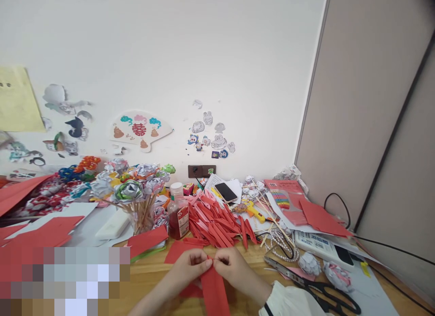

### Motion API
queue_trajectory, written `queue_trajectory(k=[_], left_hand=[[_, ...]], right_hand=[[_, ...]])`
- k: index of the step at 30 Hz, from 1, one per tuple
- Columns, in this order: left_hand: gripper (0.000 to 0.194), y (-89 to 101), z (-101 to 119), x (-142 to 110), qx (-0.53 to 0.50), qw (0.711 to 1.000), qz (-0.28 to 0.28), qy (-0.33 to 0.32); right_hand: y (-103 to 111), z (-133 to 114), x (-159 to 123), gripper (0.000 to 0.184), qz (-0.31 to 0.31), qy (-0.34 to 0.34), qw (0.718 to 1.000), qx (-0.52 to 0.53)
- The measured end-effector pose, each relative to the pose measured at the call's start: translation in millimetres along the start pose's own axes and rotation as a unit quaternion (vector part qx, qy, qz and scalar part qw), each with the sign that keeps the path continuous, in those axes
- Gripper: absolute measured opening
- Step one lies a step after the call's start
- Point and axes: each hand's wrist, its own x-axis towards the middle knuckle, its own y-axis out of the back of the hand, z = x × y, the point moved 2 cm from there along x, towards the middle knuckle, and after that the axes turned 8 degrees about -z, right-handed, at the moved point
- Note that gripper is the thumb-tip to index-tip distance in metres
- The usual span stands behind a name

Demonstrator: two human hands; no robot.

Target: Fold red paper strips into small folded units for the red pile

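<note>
– Red paper strip, front and centre, runs off the bottom edge. Main item, yes?
– Yes. Where's its top end?
– Up between both hands, over the wooden table.
– Left hand?
– Thumb and fingers pinching that top end, from the left side.
– Right hand?
– Fingertips pinched at the same end, close to the left thumb. Fingers curled. Edge or fold between the tips: too small to tell.
– Sleeve?
– White sleeve, right arm, bottom edge.
– Under the hands?
– Red sheet, partly covered.
– Beyond?
– Heap of folded red strips, just past the hands. Bottle touching its left side, looks like dark red contents. Black phone behind, on papers.
– Right side, quick.
– Yellow glue gun, bead string, black-handled scissors near the sleeve, crumpled paper ball just beyond them.
– Left?
– Paper flowers on sticks, bunched in a clear container. Lower-left corner's pixelated, unreadable.
– Wall?
– Fan-shaped cutout, plus small stickers.
</note>
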Motion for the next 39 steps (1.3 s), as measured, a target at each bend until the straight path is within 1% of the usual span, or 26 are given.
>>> queue_trajectory(k=[5, 8, 12, 16, 20, 22, 25, 32, 39], left_hand=[[0.044, -2.8, 2, -1, -0.018, 1.0, -0.007, 0.017], [0.043, -4.7, 3, -1, -0.019, 0.999, -0.01, 0.033], [0.041, -5.8, 7, -4, -0.033, 0.998, 0.011, 0.046], [0.038, -7.6, 13, -8, -0.017, 0.997, 0.004, 0.069], [0.038, -5.2, 15, -9, -0.022, 0.996, 0.037, 0.076], [0.039, -3.6, 14, -9, -0.004, 0.997, 0.039, 0.072], [0.04, -2.2, 12, -8, 0.021, 0.998, 0.019, 0.062], [0.042, -2.4, 11, -6, 0.042, 0.999, 0.007, 0.025], [0.044, -1.0, 7, -1, 0.092, 0.996, 0.01, -0.01]], right_hand=[[0, -1, -1, 0.026, -0.02, 0.006, 0.999, 0.025], [-1, 1, -1, 0.026, -0.023, 0.006, 0.999, 0.032], [-1, -1, -2, 0.026, -0.023, 0.01, 1.0, 0.009], [-1, -2, -2, 0.026, -0.034, 0.004, 0.999, -0.004], [-2, 1, -2, 0.025, -0.033, 0.002, 0.999, -0.01], [-2, 1, -2, 0.024, -0.035, 0.006, 0.999, -0.011], [-3, 1, -3, 0.025, -0.038, 0.007, 0.999, -0.009], [-1, -1, -2, 0.03, -0.028, 0.01, 1.0, 0.002], [0, -3, -2, 0.029, -0.031, 0.011, 0.999, 0.03]])
